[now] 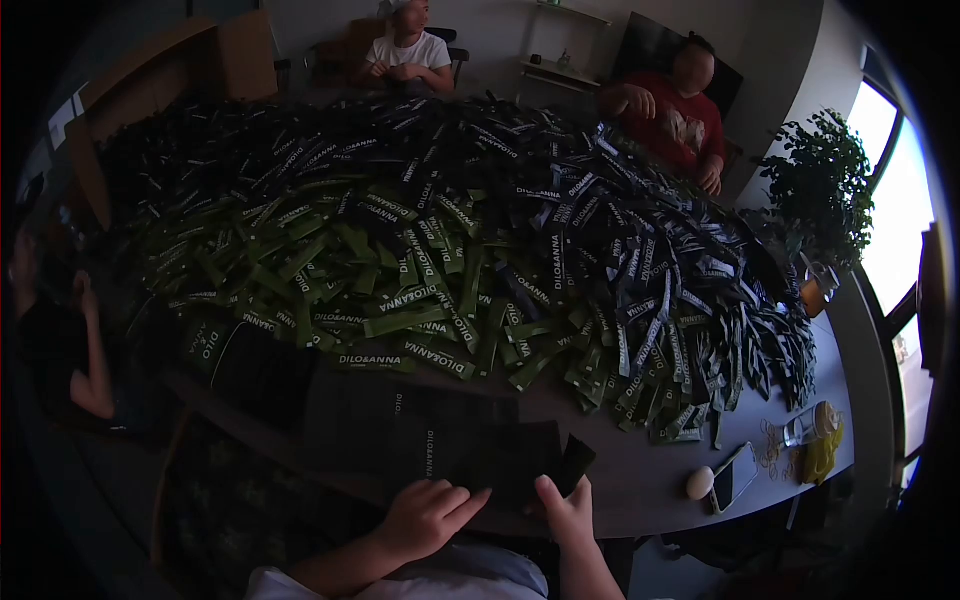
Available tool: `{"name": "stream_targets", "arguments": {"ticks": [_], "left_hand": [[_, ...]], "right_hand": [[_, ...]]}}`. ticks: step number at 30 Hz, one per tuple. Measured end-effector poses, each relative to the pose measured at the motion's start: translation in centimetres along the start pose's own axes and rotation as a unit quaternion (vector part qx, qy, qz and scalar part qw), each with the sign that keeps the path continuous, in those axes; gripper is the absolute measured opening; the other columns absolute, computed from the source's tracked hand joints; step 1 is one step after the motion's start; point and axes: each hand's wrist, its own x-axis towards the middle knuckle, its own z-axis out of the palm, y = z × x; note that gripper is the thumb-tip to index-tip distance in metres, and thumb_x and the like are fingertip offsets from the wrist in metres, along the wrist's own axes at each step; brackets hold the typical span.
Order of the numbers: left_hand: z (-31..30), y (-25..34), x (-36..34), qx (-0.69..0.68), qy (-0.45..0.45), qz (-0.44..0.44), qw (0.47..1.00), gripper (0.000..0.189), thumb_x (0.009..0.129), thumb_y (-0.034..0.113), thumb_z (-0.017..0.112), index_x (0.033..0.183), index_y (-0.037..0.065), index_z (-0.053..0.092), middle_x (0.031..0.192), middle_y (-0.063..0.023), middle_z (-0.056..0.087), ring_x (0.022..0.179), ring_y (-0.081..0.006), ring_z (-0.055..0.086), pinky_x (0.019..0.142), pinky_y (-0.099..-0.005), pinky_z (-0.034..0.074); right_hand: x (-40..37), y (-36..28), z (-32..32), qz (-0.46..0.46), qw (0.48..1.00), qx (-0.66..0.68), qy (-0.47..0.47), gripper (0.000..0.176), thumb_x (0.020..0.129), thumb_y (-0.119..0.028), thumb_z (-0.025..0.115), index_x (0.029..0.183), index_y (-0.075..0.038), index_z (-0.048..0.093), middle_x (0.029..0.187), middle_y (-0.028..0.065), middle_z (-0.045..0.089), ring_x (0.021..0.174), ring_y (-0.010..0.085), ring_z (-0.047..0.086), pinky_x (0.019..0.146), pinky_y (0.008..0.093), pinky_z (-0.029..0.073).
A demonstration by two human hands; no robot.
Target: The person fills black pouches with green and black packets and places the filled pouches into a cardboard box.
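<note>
My left hand (pixel 425 517) is at the table's front edge, its fingers bent against a black printed pouch (pixel 440 455) that lies flat. To its right, my right hand (pixel 565 508) has its thumb up and its fingers wrapped round the lower end of a dark green packet (pixel 573 465). That packet stands upright beside the corner of a black sheet or pouch (pixel 530 455). Whether my left fingers pinch the pouch is hard to see in the dim light.
A large heap of green sachets (pixel 400 300) and dark sachets (pixel 640 270) covers the table (pixel 640 490). At right are a phone (pixel 735 478), an egg-shaped object (pixel 700 483), rubber bands, a glass jar (pixel 812 424) and a yellow item (pixel 824 455). People sit across and at left.
</note>
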Motion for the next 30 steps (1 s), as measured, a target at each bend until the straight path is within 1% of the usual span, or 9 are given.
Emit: {"name": "stream_targets", "arguments": {"ticks": [2, 5, 8, 12, 14, 17, 21, 28, 30], "left_hand": [[-0.1, 0.6, -1.8, 0.016, -0.114, -0.008, 0.993, 0.024, 0.066, 0.016, 0.068, 0.089, 0.011, 0.065, 0.081, 0.0011, 0.052, 0.07, -0.0129, 0.053, 0.058, -0.026, 0.043], [-2.1, 0.8, -0.1, -0.029, -0.053, -0.034, 0.998, 0.056, 0.065, 0.031, 0.067, 0.115, 0.011, 0.051, 0.113, -0.0075, 0.047, 0.099, -0.0226, 0.047, 0.081, -0.038, 0.04], [-1.9, 0.5, -0.2, 0.011, -0.016, -0.064, 0.998, 0.083, 0.059, 0.043, 0.071, 0.129, 0.016, 0.033, 0.131, -0.0166, 0.03, 0.115, -0.0328, 0.035, 0.091, -0.0488, 0.03], [-1.3, -0.5, -0.2, -0.121, -0.041, -0.074, 0.989, 0.093, 0.058, 0.039, 0.073, 0.133, 0.017, 0.022, 0.129, -0.0206, 0.03, 0.112, -0.0353, 0.038, 0.087, -0.0497, 0.032], [-1.3, -1.1, -1.0, -0.12, -0.02, 0.022, 0.992, 0.098, 0.058, 0.033, 0.073, 0.135, 0.013, 0.016, 0.128, -0.0173, 0.034, 0.109, -0.0319, 0.042, 0.084, -0.0466, 0.035], [-2.8, -0.3, -1.7, -0.259, -0.116, -0.087, 0.955, 0.093, 0.058, 0.026, 0.073, 0.133, 0.009, 0.022, 0.121, -0.0123, 0.042, 0.101, -0.026, 0.048, 0.08, -0.0402, 0.038], [-3.8, 0.0, -1.3, -0.2, -0.105, -0.087, 0.97, 0.076, 0.057, 0.019, 0.072, 0.124, 0.003, 0.04, 0.11, -0.0115, 0.047, 0.091, -0.0248, 0.051, 0.076, -0.0337, 0.04], [-3.3, 0.5, -1.8, -0.275, -0.091, -0.094, 0.952, 0.073, 0.066, 0.014, 0.066, 0.13, 0.006, 0.032, 0.111, -0.0101, 0.046, 0.091, -0.0225, 0.049, 0.074, -0.032, 0.037], [-3.2, 0.6, -2.2, -0.279, -0.081, -0.104, 0.951, 0.074, 0.065, 0.013, 0.066, 0.13, 0.005, 0.032, 0.114, -0.0104, 0.044, 0.095, -0.0231, 0.048, 0.078, -0.0332, 0.035]], "right_hand": [[0.6, 1.6, 0.0, -0.046, 0.995, -0.09, -0.021, 0.021, 0.077, -0.008, 0.062, 0.093, 0.002, 0.054, 0.078, 0.0032, 0.06, 0.059, 0.0089, 0.055, 0.055, 0.022, 0.045], [0.3, 1.5, 0.9, -0.18, 0.977, -0.095, -0.059, 0.025, 0.076, -0.007, 0.063, 0.098, 0.001, 0.054, 0.082, 0.0046, 0.061, 0.067, 0.0083, 0.057, 0.059, 0.0223, 0.046], [-1.6, 0.3, 1.9, -0.146, 0.927, -0.18, -0.294, 0.024, 0.076, -0.007, 0.062, 0.099, -0.002, 0.056, 0.076, 0.0098, 0.061, 0.067, 0.0127, 0.059, 0.06, 0.0241, 0.046], [-1.5, 0.2, 3.8, -0.209, 0.944, -0.136, -0.215, 0.024, 0.075, -0.007, 0.063, 0.097, -0.001, 0.057, 0.07, 0.0104, 0.061, 0.064, 0.0149, 0.06, 0.056, 0.0264, 0.046], [-1.7, 0.1, 3.3, -0.156, 0.936, -0.177, -0.259, 0.022, 0.072, -0.008, 0.066, 0.09, 0.0, 0.057, 0.069, 0.0112, 0.059, 0.063, 0.0182, 0.061, 0.055, 0.028, 0.046], [-1.8, 0.5, 2.8, -0.247, 0.912, -0.222, -0.24, 0.022, 0.068, -0.01, 0.07, 0.083, 0.0, 0.056, 0.066, 0.0109, 0.057, 0.059, 0.0214, 0.059, 0.054, 0.0282, 0.045], [-1.4, -0.1, 2.5, -0.228, 0.896, -0.252, -0.286, 0.023, 0.065, -0.01, 0.071, 0.079, -0.001, 0.055, 0.065, 0.0105, 0.056, 0.057, 0.0243, 0.057, 0.052, 0.0296, 0.045], [-0.4, 0.6, 1.9, -0.258, 0.869, -0.349, -0.239, 0.028, 0.061, -0.018, 0.076, 0.066, -0.003, 0.053, 0.06, 0.0067, 0.057, 0.052, 0.0168, 0.056, 0.047, 0.0254, 0.042], [-0.2, 0.2, 1.6, -0.301, 0.901, -0.234, -0.209, 0.031, 0.066, -0.024, 0.072, 0.069, -0.004, 0.048, 0.057, 0.0053, 0.051, 0.047, 0.0162, 0.05, 0.045, 0.0248, 0.039]]}}
